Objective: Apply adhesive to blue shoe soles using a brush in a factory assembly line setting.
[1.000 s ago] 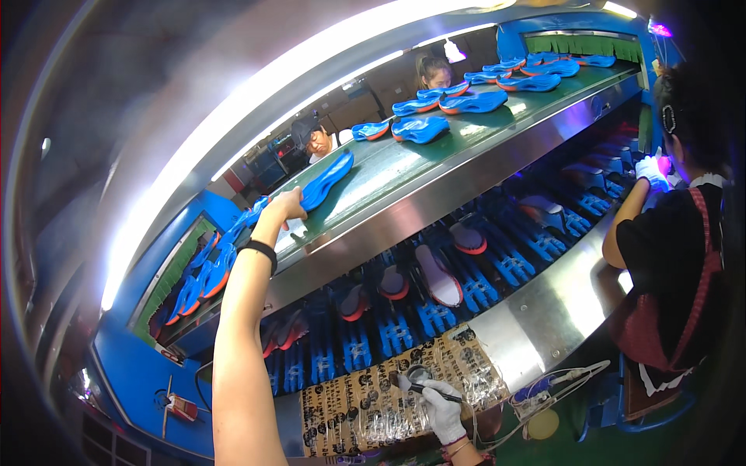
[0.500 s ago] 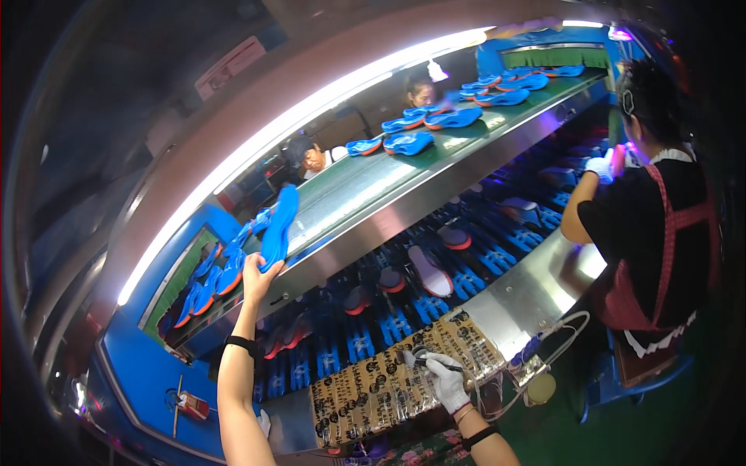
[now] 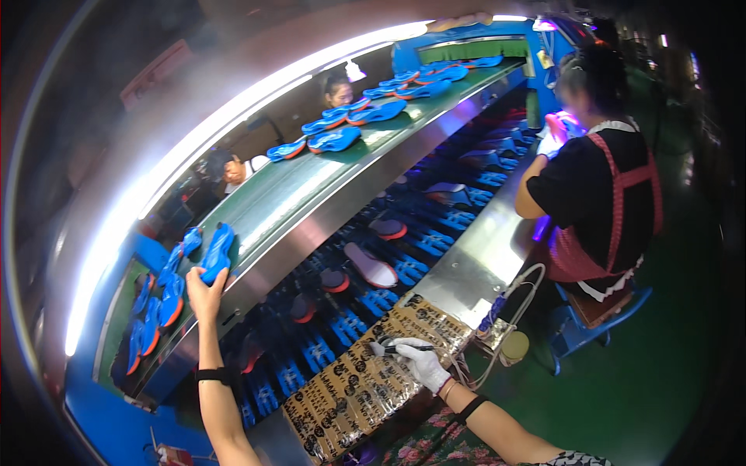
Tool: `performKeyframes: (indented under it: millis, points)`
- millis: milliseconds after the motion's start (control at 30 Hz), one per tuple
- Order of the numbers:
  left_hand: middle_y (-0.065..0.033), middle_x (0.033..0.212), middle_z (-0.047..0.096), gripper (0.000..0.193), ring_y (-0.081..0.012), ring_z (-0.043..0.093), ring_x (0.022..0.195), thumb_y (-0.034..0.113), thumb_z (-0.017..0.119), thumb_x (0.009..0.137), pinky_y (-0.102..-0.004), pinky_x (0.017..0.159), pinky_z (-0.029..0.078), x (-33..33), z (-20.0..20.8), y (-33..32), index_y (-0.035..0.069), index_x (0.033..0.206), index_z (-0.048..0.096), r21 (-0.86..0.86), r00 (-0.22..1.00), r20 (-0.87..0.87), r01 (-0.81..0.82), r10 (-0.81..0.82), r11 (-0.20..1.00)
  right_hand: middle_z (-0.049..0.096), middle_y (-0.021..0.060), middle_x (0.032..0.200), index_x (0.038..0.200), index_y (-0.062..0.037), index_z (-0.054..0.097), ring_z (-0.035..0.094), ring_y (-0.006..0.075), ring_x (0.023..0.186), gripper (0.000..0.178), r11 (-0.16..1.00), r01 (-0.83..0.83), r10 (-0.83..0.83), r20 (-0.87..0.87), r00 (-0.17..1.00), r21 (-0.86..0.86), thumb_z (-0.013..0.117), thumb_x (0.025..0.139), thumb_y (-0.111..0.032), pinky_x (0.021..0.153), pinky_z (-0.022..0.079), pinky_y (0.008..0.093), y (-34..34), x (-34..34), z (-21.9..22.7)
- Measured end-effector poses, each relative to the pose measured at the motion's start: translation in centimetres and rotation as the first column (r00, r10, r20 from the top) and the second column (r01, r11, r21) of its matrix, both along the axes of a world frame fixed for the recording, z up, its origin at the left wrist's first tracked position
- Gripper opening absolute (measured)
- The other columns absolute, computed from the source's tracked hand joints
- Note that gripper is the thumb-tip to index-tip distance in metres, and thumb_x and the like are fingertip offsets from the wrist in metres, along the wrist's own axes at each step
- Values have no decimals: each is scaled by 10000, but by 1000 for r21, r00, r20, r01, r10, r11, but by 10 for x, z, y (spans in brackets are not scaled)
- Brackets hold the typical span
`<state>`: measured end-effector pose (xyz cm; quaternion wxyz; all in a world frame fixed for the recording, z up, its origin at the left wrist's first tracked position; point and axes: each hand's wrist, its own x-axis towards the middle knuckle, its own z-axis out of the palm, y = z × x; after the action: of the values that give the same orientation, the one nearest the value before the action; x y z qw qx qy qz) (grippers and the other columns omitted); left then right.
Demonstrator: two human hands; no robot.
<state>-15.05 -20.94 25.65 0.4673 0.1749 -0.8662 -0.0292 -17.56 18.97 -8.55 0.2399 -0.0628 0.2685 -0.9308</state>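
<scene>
Bare left hand point(image 3: 208, 293) has thumb and fingers pinched around the near end of a glossy blue, shoe-shaped piece point(image 3: 218, 250), right at the near edge of the flat green conveyor belt point(image 3: 264, 208), just beside some similar blue-and-orange pieces point(image 3: 170, 300). White-gloved right hand point(image 3: 423, 365) is curled round a slim black-handled tool, maybe a brush point(image 3: 394, 349), over a brown, printed, tape-covered board point(image 3: 342, 404). My guess: the blue piece is light, kinda bendy, and that shiny skin could slip or crease. I'd grip the sides at one end, gently, and leave the long face alone.
</scene>
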Motion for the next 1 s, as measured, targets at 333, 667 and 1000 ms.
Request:
performKeyframes:
  millis: [333, 667, 1000]
  points:
    - [-182, 1108, 637, 568, -397, 631, 1040, 482, 806, 816, -478, 853, 479, -1, -7, 11, 42, 1070, 551, 24, 997, -44, -61, 62, 998, 722, 123, 1120, 1158, 18, 692, 666, 164, 876, 209, 998, 65, -66, 1, 998, 18, 670, 962, -47, 756, 539, 273, -4, 1, -4]
    - [-144, 1140, 678, 475, -384, 652, 1058, 429, 786, 845, -474, 849, 499, 0, -10, 11, 90, 1126, 607, -9, 997, -64, 30, -31, 1000, 724, 117, 1119, 1170, 13, 690, 663, 155, 881, 220, 999, 43, -44, -18, 999, -21, 675, 965, -66, 747, 533, 257, -6, -6, -8]
    - [-130, 1179, 645, 541, -372, 627, 1084, 544, 654, 940, -486, 874, 492, -1, -7, 21, 57, 1171, 607, -79, 995, -17, -100, 99, 992, 725, 113, 1070, 1163, 28, 693, 634, 130, 791, 217, 999, 44, -44, -3, 999, 2, 666, 969, -65, 726, 524, 254, -7, 0, 0]
